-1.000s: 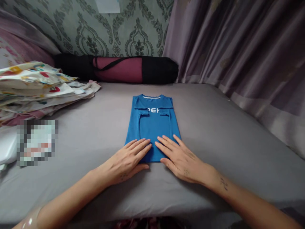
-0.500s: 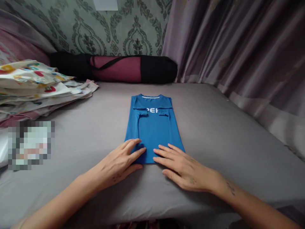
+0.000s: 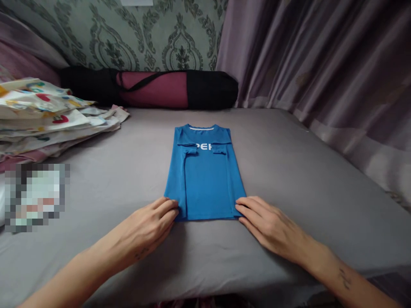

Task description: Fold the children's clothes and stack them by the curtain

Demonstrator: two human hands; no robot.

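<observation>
Our left hand (image 3: pixel 150 222) and right hand (image 3: pixel 272 224) have moved apart, each pinching a near corner of the shirt (image 3: pixel 207 184).

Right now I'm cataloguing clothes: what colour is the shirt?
The shirt is blue with white lettering, clearest in the head view.

One left hand (image 3: pixel 152 224) and one right hand (image 3: pixel 271 226) show on the near side, two in all, with one blue shirt (image 3: pixel 206 184) bearing two sleeve ends (image 3: pixel 190 150). One long bag (image 3: pixel 160 90) lies far, one pile of patterned cloth (image 3: pixel 48 111) and one pixelated item (image 3: pixel 38 194) left, and one paper (image 3: pixel 137 2) hangs far.
</observation>
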